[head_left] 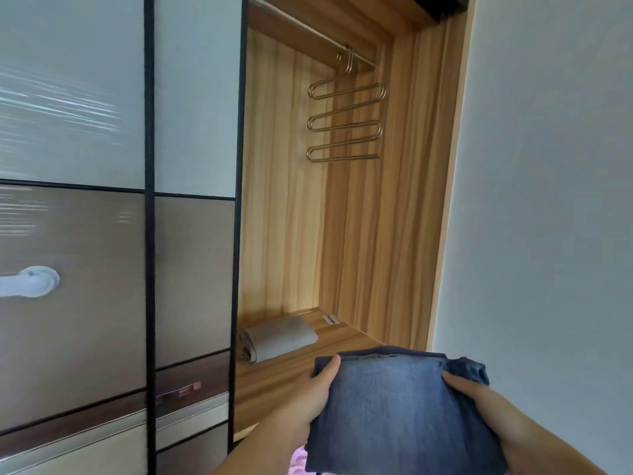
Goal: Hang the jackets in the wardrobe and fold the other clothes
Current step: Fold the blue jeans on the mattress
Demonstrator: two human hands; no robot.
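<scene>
Both hands, left hand [310, 402] and right hand [476, 399], grasp folded jeans [400, 413] before the wardrobe shelf [274, 375]; one folded grey garment [281, 335] already rests there; no jackets hung.

Folded garment [279, 335] on wardrobe shelf [346, 337], hanger [344, 123] above.

Counting two hands: left grip [317, 399] and right grip [474, 394], both holding one folded denim garment [394, 413]. Seeing one grey folded garment [281, 337] beyond the left grip, one metal hanger [346, 121] above both, one rail [308, 34].
</scene>
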